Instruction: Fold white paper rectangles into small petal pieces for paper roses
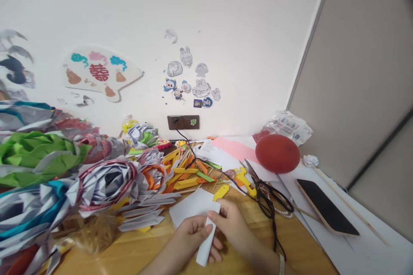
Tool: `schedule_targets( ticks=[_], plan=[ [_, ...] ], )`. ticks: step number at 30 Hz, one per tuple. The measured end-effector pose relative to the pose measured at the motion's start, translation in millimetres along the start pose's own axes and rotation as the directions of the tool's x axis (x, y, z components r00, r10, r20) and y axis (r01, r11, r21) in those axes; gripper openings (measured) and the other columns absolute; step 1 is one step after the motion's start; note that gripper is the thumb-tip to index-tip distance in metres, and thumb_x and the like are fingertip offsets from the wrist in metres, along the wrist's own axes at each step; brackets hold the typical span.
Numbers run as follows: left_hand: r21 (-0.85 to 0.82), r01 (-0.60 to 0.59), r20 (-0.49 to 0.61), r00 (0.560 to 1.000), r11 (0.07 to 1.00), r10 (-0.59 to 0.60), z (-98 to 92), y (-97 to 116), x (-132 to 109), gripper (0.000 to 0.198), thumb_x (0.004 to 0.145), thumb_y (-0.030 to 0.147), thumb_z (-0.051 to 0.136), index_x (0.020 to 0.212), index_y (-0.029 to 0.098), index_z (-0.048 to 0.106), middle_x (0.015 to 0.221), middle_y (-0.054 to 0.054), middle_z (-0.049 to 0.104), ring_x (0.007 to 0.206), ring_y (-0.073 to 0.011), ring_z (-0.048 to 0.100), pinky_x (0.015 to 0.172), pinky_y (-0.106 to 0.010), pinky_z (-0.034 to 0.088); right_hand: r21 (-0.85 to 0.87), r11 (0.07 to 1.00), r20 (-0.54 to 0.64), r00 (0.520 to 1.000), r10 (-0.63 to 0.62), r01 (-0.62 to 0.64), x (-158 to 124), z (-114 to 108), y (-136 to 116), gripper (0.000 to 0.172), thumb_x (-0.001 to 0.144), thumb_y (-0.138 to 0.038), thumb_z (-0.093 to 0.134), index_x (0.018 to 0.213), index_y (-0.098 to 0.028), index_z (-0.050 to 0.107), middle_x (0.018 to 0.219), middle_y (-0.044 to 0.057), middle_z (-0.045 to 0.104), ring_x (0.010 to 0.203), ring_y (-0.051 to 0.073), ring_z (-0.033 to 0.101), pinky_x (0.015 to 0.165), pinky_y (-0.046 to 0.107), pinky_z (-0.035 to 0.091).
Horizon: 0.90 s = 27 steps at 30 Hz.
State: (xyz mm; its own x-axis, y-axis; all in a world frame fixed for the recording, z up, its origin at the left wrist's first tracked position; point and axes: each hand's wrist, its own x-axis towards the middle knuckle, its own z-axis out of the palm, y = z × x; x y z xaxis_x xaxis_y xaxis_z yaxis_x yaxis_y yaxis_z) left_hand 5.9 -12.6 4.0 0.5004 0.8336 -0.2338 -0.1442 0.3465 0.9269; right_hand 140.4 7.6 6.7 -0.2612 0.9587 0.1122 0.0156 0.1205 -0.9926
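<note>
A narrow folded strip of white paper (204, 252) slants between my hands, low in the middle of the view. My left hand (194, 233) grips it from the left with the thumb on top and fingers underneath. Higher up the strip, my right hand (230, 220) pinches it near its upper end. White paper sheets (187, 207) lie flat on the table just behind my left hand. A folded yellow paper piece (221, 192) rests just beyond the strip's top end. Some of my fingers are hidden behind the paper.
Black scissors (266, 200) and a yellow glue gun (245, 181) lie right of my hands, with a phone (327, 206) farther right. A red balloon (277, 153) sits behind them. Several folded paper flowers (105, 182) crowd the left. Folded paper strips (187, 176) are heaped mid-table.
</note>
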Motion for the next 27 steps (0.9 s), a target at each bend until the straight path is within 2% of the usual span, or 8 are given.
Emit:
schedule_targets(
  ticks=[4,8,11,14,16,20,24,27],
  plan=[
    [0.035,0.017,-0.025,1.0,0.999,-0.016,-0.2,-1,1,0.039,0.059,0.042,0.073,0.072,0.013,0.051,0.064,-0.005,0.067,0.052,-0.0147,0.065,0.049,-0.021,0.046,-0.04,0.999,-0.027,1.0,0.007,-0.008,-1,4,-1,0.015,0.073,-0.029,0.055,0.069,-0.015,0.052,0.057,-0.002,0.05,0.053,0.012,0.046,0.051,0.022,0.037],
    [0.107,0.006,-0.058,0.998,0.994,0.0,0.7,2,-1,0.04,0.061,0.047,0.069,0.072,0.016,0.047,0.057,-0.001,0.066,0.046,-0.0149,0.063,0.044,-0.02,0.043,-0.082,0.996,-0.045,0.999,-0.031,0.027,-2,3,-2,0.019,0.074,-0.031,0.054,0.063,-0.016,0.048,0.053,-0.004,0.044,0.051,0.01,0.042,0.047,0.021,0.033],
    [0.146,0.079,0.014,0.997,0.986,-0.082,-1.2,5,-2,0.043,0.062,0.053,0.065,0.073,0.016,0.046,0.055,-0.003,0.066,0.041,-0.0145,0.061,0.036,-0.016,0.034,-0.073,0.996,-0.062,0.996,-0.065,0.06,0,-2,-4,0.019,0.074,-0.032,0.054,0.066,-0.015,0.051,0.056,-0.003,0.045,0.053,0.01,0.042,0.049,0.021,0.034],
    [0.218,0.07,0.055,0.995,0.973,-0.084,-4.9,4,-1,0.049,0.063,0.062,0.057,0.074,0.015,0.049,0.048,-0.001,0.062,0.027,-0.0081,0.048,0.029,-0.014,0.021,-0.06,0.995,-0.089,0.993,-0.081,0.075,3,-8,-6,0.023,0.075,-0.036,0.055,0.07,-0.014,0.053,0.058,-0.002,0.047,0.055,0.011,0.043,0.051,0.022,0.035],
    [0.268,0.011,0.025,1.0,0.963,-0.018,-7.0,2,1,0.051,0.063,0.064,0.055,0.073,0.015,0.049,0.043,0.003,0.056,0.021,-0.0041,0.036,0.026,-0.015,0.016,0.015,0.998,-0.043,0.998,-0.054,0.054,4,-10,-7,0.028,0.075,-0.042,0.055,0.072,-0.014,0.052,0.057,-0.003,0.046,0.052,0.01,0.043,0.05,0.021,0.035],
    [0.341,-0.081,-0.009,0.996,0.937,0.09,-9.9,-2,3,0.046,0.068,0.06,0.054,0.074,0.015,0.05,0.039,0.01,0.045,0.022,-0.001,0.025,0.025,-0.015,0.013,0.213,0.976,0.159,0.987,0.008,-0.043,2,-8,-1,0.039,0.07,-0.047,0.06,0.09,-0.015,0.05,0.06,-0.005,0.048,0.048,0.008,0.044,0.048,0.02,0.036],
    [0.327,-0.097,0.034,0.995,0.94,0.09,-11.2,-3,2,0.04,0.074,0.056,0.051,0.074,0.016,0.049,0.036,0.012,0.038,0.023,-0.0013,0.02,0.026,-0.015,0.012,0.215,0.975,0.15,0.989,0.014,-0.047,3,-6,8,0.032,0.07,-0.036,0.063,0.09,-0.017,0.049,0.065,-0.004,0.051,0.05,0.008,0.048,0.051,0.021,0.039],
    [0.318,-0.119,0.075,0.992,0.941,0.1,-10.8,-3,2,0.037,0.076,0.052,0.051,0.076,0.016,0.049,0.035,0.012,0.036,0.024,-0.0018,0.018,0.027,-0.015,0.011,0.138,0.99,0.121,0.993,0.005,-0.022,7,-10,6,0.028,0.073,-0.036,0.058,0.09,-0.017,0.048,0.054,-0.006,0.049,0.043,0.008,0.046,0.043,0.019,0.034]
  ],
)
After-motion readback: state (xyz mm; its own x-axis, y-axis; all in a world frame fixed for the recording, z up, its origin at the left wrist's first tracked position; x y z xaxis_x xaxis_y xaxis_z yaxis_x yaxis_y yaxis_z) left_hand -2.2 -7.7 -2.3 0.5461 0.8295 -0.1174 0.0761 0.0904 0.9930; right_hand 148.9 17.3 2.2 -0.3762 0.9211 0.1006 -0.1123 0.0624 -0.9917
